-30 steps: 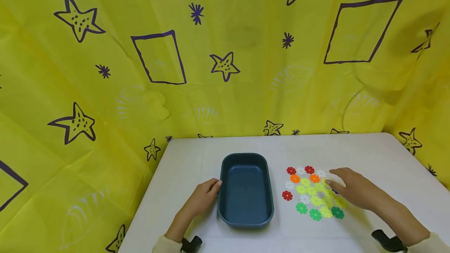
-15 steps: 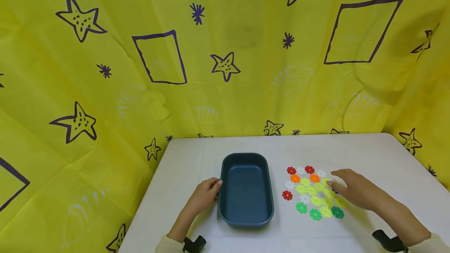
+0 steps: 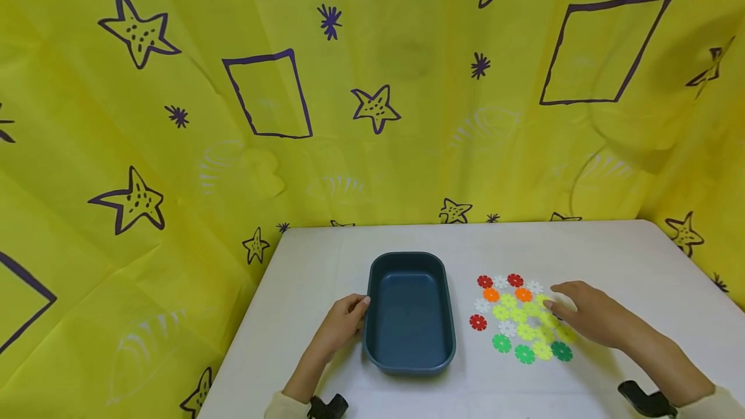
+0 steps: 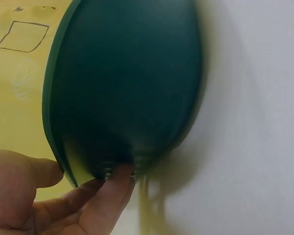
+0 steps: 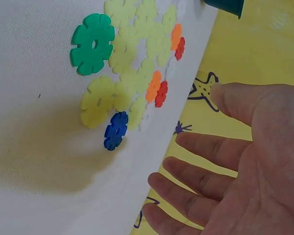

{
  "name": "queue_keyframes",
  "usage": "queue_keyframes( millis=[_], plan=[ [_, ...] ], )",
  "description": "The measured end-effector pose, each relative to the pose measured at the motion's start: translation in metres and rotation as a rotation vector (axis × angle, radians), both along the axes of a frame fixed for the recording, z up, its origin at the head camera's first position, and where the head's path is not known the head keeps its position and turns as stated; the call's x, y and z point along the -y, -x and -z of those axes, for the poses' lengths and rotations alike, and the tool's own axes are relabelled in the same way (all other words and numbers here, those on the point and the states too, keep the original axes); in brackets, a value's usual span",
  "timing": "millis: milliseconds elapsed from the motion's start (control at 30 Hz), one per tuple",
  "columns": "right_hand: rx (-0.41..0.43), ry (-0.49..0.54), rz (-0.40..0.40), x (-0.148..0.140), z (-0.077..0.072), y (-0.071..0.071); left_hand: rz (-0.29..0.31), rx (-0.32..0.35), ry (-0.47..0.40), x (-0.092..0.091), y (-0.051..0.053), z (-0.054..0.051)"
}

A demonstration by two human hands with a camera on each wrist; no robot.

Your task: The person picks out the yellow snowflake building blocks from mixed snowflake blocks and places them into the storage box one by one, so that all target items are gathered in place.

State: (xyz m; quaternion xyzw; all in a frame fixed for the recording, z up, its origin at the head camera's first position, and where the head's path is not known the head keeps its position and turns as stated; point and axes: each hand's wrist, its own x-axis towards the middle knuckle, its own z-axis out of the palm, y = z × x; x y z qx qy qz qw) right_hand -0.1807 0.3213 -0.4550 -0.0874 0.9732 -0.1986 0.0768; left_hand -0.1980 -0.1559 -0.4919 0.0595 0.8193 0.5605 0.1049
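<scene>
A dark teal plastic bin (image 3: 410,315) stands in the middle of the table. My left hand (image 3: 342,322) holds it by its left side; in the left wrist view the thumb (image 4: 49,172) is at the rim and the fingers lie against the outer wall. Right of the bin, flat interlocking discs lie spread out: red (image 3: 478,322), orange (image 3: 524,294), white, yellow (image 3: 542,350) and green (image 3: 525,354). Over their right edge hovers my right hand (image 3: 593,312), fingers extended and apart, holding nothing. A blue disc (image 5: 116,131) is near it, partly hidden in the head view.
The white table (image 3: 326,257) ends at a yellow curtain (image 3: 372,167) with stars drawn on it, which also runs along both sides. Bare tabletop lies between the bin and the discs. A black strap mount (image 3: 646,398) sits on the right wrist.
The whole head view has shifted very slightly. The bin, the discs and both hands keep nearly the same places relative to one another.
</scene>
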Motion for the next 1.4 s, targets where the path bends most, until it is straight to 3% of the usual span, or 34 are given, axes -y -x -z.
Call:
queue_keyframes(
  millis=[167, 400, 500, 800, 1167, 1400],
  plan=[
    [-0.001, 0.001, -0.006, 0.001, 0.000, 0.000, -0.009, -0.014, 0.011, 0.000, 0.001, 0.002],
    [0.024, 0.000, 0.002, 0.001, 0.001, 0.001, -0.005, -0.114, 0.161, 0.001, 0.004, 0.005],
    [0.036, -0.003, 0.005, 0.001, 0.001, 0.001, 0.002, -0.144, 0.185, 0.001, 0.004, 0.005],
    [0.028, -0.005, -0.007, -0.001, 0.002, 0.004, 0.001, -0.158, 0.196, 0.001, 0.004, 0.008],
    [0.102, -0.019, 0.013, -0.013, 0.007, 0.013, 0.012, -0.154, 0.188, 0.001, 0.004, 0.008],
    [0.095, -0.040, 0.007, -0.022, 0.013, 0.018, 0.004, -0.153, 0.177, 0.001, 0.003, 0.010]
  ],
)
